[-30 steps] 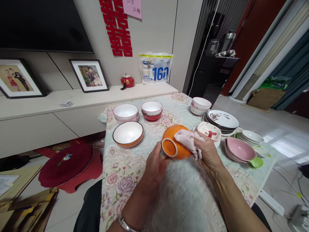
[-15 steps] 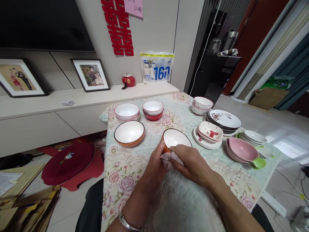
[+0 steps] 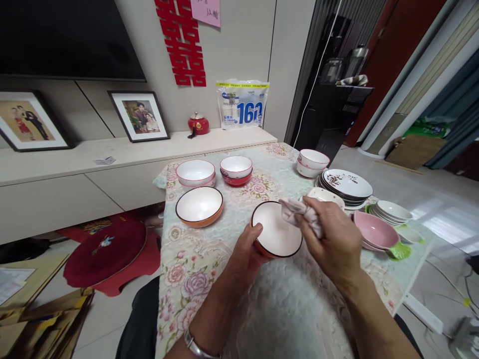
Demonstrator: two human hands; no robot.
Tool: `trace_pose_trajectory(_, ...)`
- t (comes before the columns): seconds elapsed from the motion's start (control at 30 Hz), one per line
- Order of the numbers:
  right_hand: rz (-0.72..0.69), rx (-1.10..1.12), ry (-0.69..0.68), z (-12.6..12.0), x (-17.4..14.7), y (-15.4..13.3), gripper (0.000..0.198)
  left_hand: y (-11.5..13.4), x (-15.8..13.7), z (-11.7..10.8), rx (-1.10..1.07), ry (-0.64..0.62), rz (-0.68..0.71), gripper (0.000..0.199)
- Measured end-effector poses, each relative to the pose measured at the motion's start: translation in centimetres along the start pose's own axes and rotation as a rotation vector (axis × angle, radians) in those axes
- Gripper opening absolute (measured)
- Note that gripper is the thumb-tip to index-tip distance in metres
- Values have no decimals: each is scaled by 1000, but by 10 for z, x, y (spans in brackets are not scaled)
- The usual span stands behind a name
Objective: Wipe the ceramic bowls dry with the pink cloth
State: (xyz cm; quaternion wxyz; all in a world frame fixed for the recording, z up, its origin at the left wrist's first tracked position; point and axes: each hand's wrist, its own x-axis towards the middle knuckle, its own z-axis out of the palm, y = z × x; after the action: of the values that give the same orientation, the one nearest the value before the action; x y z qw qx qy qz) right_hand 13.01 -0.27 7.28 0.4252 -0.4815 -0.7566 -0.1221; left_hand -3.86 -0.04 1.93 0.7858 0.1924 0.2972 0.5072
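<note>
L grip (image 3: 245, 251): closed on orng/wht bowl (image 3: 275, 229) | R grip (image 3: 333, 239): clenched w/ cloth (image 3: 297, 213)

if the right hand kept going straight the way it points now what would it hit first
Probably the bowl in the left hand; the cloth in the right hand overlaps its rim in view, though depth makes contact unclear.

Large blue digits "160" (image 3: 249, 113) stand on a clear plastic bag (image 3: 242, 104), whose smaller lettering is too fine to read. Red double-happiness characters (image 3: 182, 42) run down the wall (image 3: 241, 40); the handwriting (image 3: 213, 13) on a pink paper (image 3: 206, 10) beside them is unreadable.
</note>
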Motion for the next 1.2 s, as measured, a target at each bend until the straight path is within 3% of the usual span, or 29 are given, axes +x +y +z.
trace_pose_trajectory(0.13, -71, 86, -293, 12, -2, -3, 55, 0, -4, 3, -9, -106, 2, 46)
trace_pose_trajectory(0.27, -30, 149, -305, 3, 0, 0, 36, 1, -3, 4, -18, -121, -3, 44)
trace_pose_trajectory(0.47, -93, 292, -653, -4, 3, -6, 27, -4, 1, -1, -3, -138, -32, 44)
trace_pose_trajectory(0.67, -158, 287, -635, 15, 2, -7, 25, -6, -4, 3, 103, -217, -19, 42)
trace_pose_trajectory(0.77, -58, 151, -626, 22, -1, -7, 28, -7, -3, 6, 123, -199, 68, 48)
trace_pose_trajectory(0.93, 126, -12, -768, 27, -5, -9, 15, -15, 4, 5, 188, -43, 269, 63)
trace_pose_trajectory(1.03, 192, 188, -785, 27, -5, -7, 11, -17, 6, 2, 271, 4, 348, 73)
trace_pose_trajectory(1.2, 280, 819, -845, 21, 1, 1, 16, -13, 7, -3, 392, -38, 377, 76)
